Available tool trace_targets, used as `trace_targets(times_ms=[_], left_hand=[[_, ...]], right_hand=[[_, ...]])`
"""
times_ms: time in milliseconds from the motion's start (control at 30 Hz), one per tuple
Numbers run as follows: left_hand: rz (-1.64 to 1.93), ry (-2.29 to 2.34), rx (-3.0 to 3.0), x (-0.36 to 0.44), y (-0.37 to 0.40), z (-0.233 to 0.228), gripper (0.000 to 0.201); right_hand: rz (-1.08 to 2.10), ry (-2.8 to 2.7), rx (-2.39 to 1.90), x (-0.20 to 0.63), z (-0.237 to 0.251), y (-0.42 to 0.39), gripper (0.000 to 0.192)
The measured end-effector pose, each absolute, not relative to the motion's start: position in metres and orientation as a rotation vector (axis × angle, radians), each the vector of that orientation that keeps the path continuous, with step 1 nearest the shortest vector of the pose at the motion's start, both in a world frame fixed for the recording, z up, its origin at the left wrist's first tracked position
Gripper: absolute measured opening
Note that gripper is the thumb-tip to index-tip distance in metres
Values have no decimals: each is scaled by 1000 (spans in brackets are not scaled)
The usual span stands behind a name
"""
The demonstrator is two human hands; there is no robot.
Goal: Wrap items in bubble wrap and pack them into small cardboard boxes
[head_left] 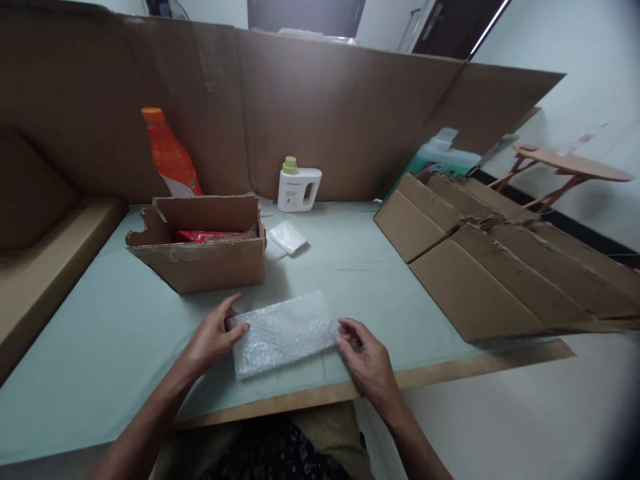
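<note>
- Your left hand (213,340) rests on the left end of the wrap (284,333), fingers loosely curled, thumb tip pressing its edge; it touches the wrap without closing round it.
- Your right hand (365,353) sits at the wrap's right end, fingers bent and touching that edge, not clamped on it.
- Both hands are well apart, one at each short end, with the wrap between them.
- That wrap is a flat, folded piece of bubble wrap, lying slightly askew on the table (110,333), near the front edge just before you.
- You cannot tell whether anything is inside it.
- Behind your left hand stands an open box (200,257) with a torn left flap; a red pack (207,235) shows inside it.
- Just right of the box lies a small scrap (287,237) of bubble wrap, flat on the table.
- An orange bottle (171,157) stands tilted behind the box, against the cardboard wall (350,113).
- A white jug (299,187) with a green cap stands upright near the wall, right of the orange bottle.
- To your right, flattened cartons (490,267) lie overlapping, reaching over the table's right edge.
- Behind them a green container (440,160) with a pale cap peeks out, partly hidden.
- Further right, off the table, is a wooden stand (570,167).
</note>
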State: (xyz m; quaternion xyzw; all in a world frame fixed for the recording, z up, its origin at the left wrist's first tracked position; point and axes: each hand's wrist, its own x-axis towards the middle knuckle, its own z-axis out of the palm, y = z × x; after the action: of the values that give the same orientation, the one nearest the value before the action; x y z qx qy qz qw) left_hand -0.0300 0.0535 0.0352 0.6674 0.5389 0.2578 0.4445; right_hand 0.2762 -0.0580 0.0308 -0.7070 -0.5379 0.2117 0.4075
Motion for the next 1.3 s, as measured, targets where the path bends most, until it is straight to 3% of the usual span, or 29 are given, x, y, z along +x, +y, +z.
trace_targets(times_ms=[167, 367, 567, 733, 867, 967, 1167, 1300], left_hand=[[912, 1549, 2201, -37, 39, 17, 49], [792, 1137, 2575, -14, 12, -1, 37], [663, 1056, 2485, -21, 16, -13, 38], [1081, 1309, 2099, -56, 25, 13, 35], [1387, 1731, 1547, -98, 57, 28, 58], [1422, 1785, 1312, -116, 80, 25, 75], [1377, 1744, 1164, -109, 93, 4, 81], [1311, 1766, 1180, -119, 103, 7, 86]], right_hand=[[131, -1658, -1770, 269, 22, -55, 30], [258, -2074, -1386, 206, 23, -23, 35], [300, -2164, -1367, 221, 2, -12, 27], [206, -1934, -1414, 256, 24, -1, 19], [246, -1980, -1458, 255, 41, 44, 22], [370, -2112, -1581, 252, 39, 100, 26], [484, -2220, -1569, 244, 40, 216, 26], [548, -2226, -1457, 250, 52, 220, 38]])
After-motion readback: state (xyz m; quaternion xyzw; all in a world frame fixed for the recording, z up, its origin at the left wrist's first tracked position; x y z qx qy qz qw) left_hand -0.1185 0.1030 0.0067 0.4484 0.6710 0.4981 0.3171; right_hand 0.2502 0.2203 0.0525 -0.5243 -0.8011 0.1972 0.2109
